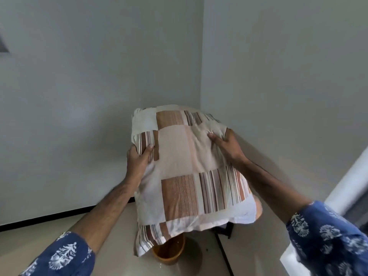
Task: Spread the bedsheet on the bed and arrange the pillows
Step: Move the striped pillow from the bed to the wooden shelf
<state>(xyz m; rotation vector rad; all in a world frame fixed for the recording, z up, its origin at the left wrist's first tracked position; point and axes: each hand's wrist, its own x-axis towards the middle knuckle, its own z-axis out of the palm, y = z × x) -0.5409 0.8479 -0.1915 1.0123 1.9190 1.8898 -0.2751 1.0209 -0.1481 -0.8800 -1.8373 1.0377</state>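
Grey walls [79, 96] behind; both hands' fingers [148, 149] clamp striped patchwork pillow [189, 166].

You see no readable text, label, brand, number or sign here: the pillow [187, 172] under your fingers [148, 150] shows only stripes and plain blocks, no lettering.

Soft, even daylight, fairly dim, seems to enter from the right, where a bright white strip [346, 182] glares. The walls [79, 96] look grey-blue with faint gradients. Slight softness overall; the sleeves [328, 236] blur near the corners. Wide-angle bending curves the floor line [49, 216] and edges
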